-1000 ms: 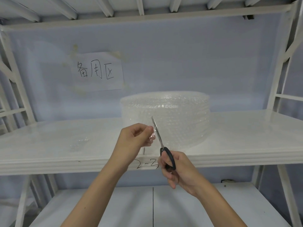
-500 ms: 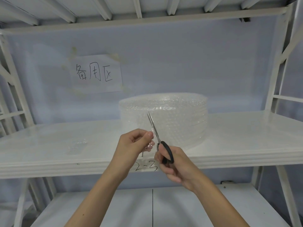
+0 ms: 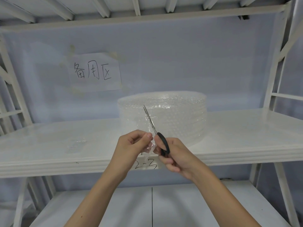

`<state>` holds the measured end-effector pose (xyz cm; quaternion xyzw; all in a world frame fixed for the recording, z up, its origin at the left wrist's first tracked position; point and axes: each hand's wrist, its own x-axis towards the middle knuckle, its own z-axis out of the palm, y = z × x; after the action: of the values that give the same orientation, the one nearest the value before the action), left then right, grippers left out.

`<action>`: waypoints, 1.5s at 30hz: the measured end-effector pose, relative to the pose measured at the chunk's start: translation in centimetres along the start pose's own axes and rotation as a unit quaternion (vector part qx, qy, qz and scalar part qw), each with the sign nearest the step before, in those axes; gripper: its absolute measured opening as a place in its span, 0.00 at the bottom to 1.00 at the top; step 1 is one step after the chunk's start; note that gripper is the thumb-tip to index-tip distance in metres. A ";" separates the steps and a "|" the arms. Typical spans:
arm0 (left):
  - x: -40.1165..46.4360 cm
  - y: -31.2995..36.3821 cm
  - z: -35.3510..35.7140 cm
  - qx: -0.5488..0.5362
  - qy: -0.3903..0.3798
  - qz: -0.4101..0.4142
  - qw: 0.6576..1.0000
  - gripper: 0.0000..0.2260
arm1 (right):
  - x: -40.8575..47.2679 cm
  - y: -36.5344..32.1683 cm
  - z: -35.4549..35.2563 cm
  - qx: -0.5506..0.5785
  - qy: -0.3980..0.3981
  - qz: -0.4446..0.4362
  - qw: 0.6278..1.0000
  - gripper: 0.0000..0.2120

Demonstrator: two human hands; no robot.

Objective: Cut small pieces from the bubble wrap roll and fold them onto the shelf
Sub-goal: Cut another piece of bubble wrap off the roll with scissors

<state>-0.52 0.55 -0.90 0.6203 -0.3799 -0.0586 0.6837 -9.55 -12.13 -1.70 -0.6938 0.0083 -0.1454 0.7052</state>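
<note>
A wide clear bubble wrap roll (image 3: 170,115) stands on end on the white shelf (image 3: 237,138), in the middle. My left hand (image 3: 131,145) pinches the loose edge of the wrap (image 3: 150,147) just in front of the roll. My right hand (image 3: 173,154) grips black-handled scissors (image 3: 162,143); their blades are closed, point up and slightly left, and lie against the wrap beside my left fingertips. A small folded piece of bubble wrap (image 3: 75,144) lies flat on the shelf at the left.
A paper sign (image 3: 95,72) with handwriting is taped to the back wall. The shelf's front edge bears the mark "2-3" (image 3: 146,165). White uprights (image 3: 277,63) frame the bay; a lower shelf (image 3: 164,207) sits beneath my arms.
The scissors have slid further up along the wrap toward the roll, and my right hand has closed in beside my left. My left hand keeps its pinch.
</note>
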 end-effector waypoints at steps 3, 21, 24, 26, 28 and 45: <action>-0.1 -0.1 -0.4 0.016 -0.005 -0.002 1.000 0.07 | 0.0 -0.4 0.0 0.000 0.006 0.016 1.000 0.24; -1.3 -0.2 -0.6 0.018 -0.034 0.003 0.999 0.07 | 0.6 -1.7 0.9 0.020 0.015 0.007 1.000 0.25; -1.6 -0.4 -0.9 0.023 -0.031 -0.008 0.999 0.08 | 0.5 -2.1 1.1 0.020 0.024 -0.011 0.999 0.23; -1.7 -0.3 -1.3 0.023 -0.011 -0.008 1.000 0.09 | 0.0 -2.5 1.6 0.009 0.020 -0.034 0.999 0.22; -1.5 -0.1 -1.9 0.008 0.015 -0.009 1.000 0.09 | -0.8 -3.1 2.1 -0.004 0.024 -0.077 0.997 0.21; -1.4 1.0 -1.3 -0.046 0.022 -0.022 0.998 0.11 | -2.6 -2.1 -12.9 -0.423 0.385 0.149 0.807 0.22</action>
<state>-1.09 2.62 -0.51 0.5975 -0.3482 -0.0771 0.7182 -15.17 -24.17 -0.55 -0.8009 0.4429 -0.2754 0.2941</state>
